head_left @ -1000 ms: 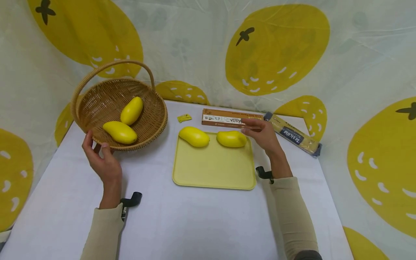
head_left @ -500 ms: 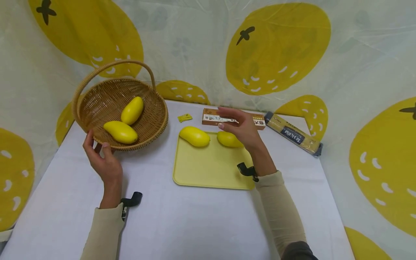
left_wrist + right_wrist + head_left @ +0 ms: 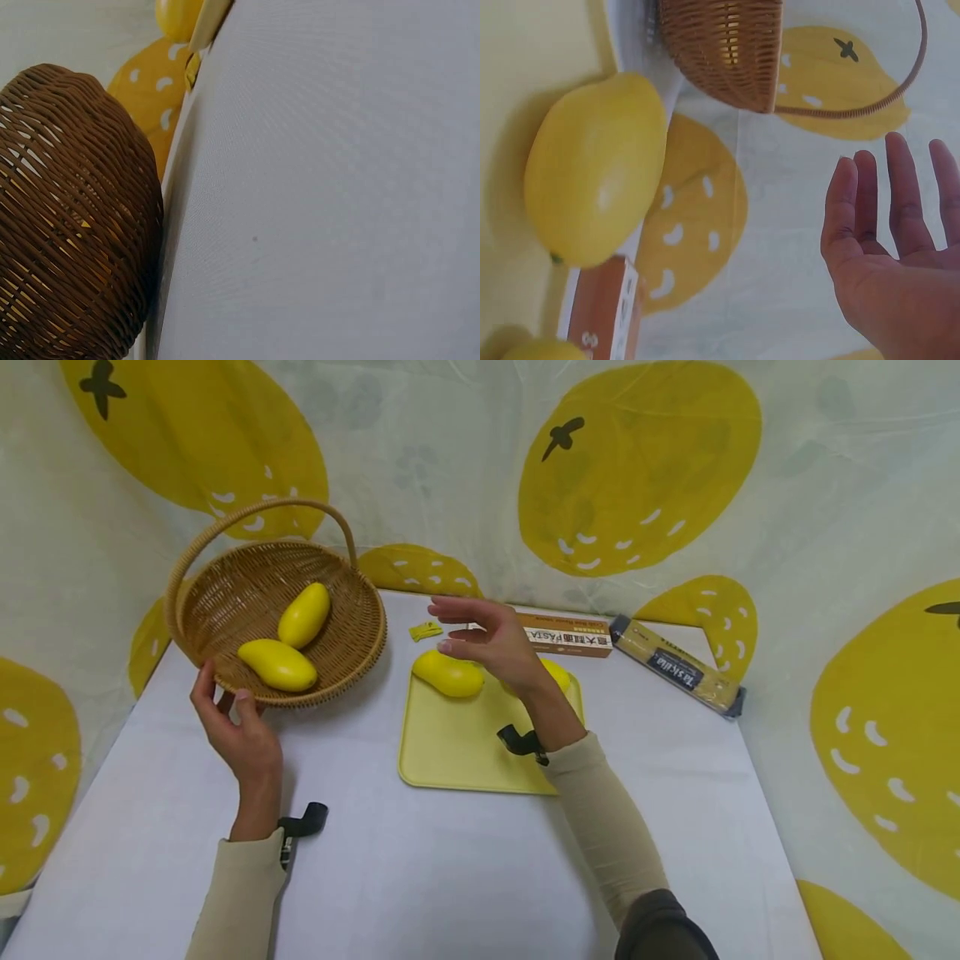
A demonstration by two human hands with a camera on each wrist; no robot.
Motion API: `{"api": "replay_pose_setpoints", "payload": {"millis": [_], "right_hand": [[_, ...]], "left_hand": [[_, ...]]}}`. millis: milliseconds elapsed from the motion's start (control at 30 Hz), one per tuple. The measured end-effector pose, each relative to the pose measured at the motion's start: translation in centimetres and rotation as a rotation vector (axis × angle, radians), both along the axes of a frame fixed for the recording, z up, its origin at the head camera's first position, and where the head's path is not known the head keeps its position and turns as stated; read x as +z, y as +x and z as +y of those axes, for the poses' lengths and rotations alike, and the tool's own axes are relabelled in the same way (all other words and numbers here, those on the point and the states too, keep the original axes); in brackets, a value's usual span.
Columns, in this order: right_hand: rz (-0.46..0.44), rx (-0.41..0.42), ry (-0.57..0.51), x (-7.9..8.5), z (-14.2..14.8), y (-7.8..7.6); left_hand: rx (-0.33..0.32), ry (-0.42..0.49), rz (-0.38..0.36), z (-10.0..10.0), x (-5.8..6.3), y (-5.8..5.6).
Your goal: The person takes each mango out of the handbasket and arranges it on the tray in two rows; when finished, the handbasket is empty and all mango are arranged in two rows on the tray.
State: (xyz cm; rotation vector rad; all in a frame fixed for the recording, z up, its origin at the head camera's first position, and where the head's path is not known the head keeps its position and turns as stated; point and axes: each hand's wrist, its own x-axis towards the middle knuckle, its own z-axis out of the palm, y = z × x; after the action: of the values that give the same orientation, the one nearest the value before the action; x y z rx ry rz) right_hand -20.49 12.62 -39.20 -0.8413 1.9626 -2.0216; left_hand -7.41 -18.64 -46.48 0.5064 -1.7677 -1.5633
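Note:
A wicker basket [image 3: 360,643] with a tall handle stands at the left, two yellow mangoes [image 3: 277,665] inside. My left hand [image 3: 243,735] holds its near left rim, fingers at the outer side; in the left wrist view only the basket's woven wall [image 3: 75,217] shows, not the hand. My right hand [image 3: 495,639] is in the air over the back of the yellow tray [image 3: 465,752], fingers spread and holding nothing. Below it on the tray lie a left mango [image 3: 442,675] and a right mango [image 3: 557,673], the latter partly covered by the hand and wrist.
Behind the tray lies a brown pasta box [image 3: 573,635], partly covered by the right hand. A pack of noodles [image 3: 675,668] lies slantwise to its right. A small yellow packet [image 3: 425,631] sits between basket and box. A fruit-print cloth [image 3: 435,468] hangs behind the white table [image 3: 420,877].
My right hand has moved left, from beside the right mango to above the left one, still holding nothing. The left hand and basket have stayed in place.

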Motion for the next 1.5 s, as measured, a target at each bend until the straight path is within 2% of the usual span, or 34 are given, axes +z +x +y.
{"api": "replay_pose_setpoints", "payload": {"millis": [433, 800, 1000, 1333, 1500], "right_hand": [[0.051, 0.124, 0.029, 0.9, -5.8, -0.3], [0.037, 0.193, 0.109, 2.5, -10.6, -0.6], [0.026, 0.226, 0.134, 2.9, -13.2, -0.7], [0.001, 0.250, 0.214, 2.3, -17.1, -0.9], [0.000, 0.231, 0.264, 1.7, -18.7, -1.1]], "left_hand": [[-0.003, 0.001, -0.002, -0.2, -0.1, -0.2], [-0.010, 0.019, 0.021, -0.3, -0.1, -0.3], [-0.005, 0.019, -0.004, -0.3, 0.0, -0.3], [-0.007, 0.028, -0.037, -0.4, 0.1, -0.4], [-0.011, 0.034, -0.032, -0.3, 0.2, -0.3]]}}
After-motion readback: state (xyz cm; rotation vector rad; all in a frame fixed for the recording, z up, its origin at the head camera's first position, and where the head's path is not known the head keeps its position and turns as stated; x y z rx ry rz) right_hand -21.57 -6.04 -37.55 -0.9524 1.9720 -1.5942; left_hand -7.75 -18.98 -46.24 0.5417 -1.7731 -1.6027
